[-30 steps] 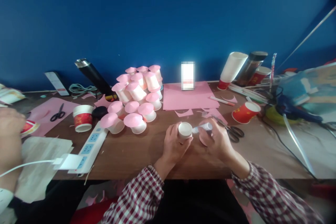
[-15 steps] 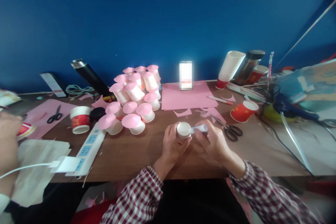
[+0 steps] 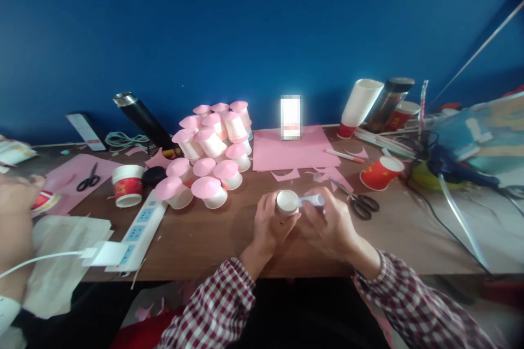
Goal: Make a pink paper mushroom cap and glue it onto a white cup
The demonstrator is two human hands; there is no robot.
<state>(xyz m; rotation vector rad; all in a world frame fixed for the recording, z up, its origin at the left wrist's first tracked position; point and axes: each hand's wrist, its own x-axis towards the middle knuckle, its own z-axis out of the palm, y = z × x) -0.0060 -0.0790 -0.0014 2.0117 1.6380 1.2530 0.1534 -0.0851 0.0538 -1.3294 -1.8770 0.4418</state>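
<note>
1. My left hand (image 3: 268, 223) is wrapped around a small white paper cup (image 3: 286, 203), held upside down just above the front of the worktop (image 3: 213, 234)
2. My right hand (image 3: 332, 223) grips a white glue stick (image 3: 311, 200); its tip touches the cup's rim
3. Both hands meet at the centre, close to the worktop's near edge
4. Black scissors (image 3: 362, 204) lie just right of my right hand
5. A cluster of pink-capped cups (image 3: 208, 150) stands behind and to the left
6. A pink paper sheet (image 3: 292, 150) lies behind the hands; a red cup (image 3: 380, 173) lies tipped to the right
7. A white power strip (image 3: 137, 229) sits at left, near another person's hand (image 3: 16, 196)
</note>
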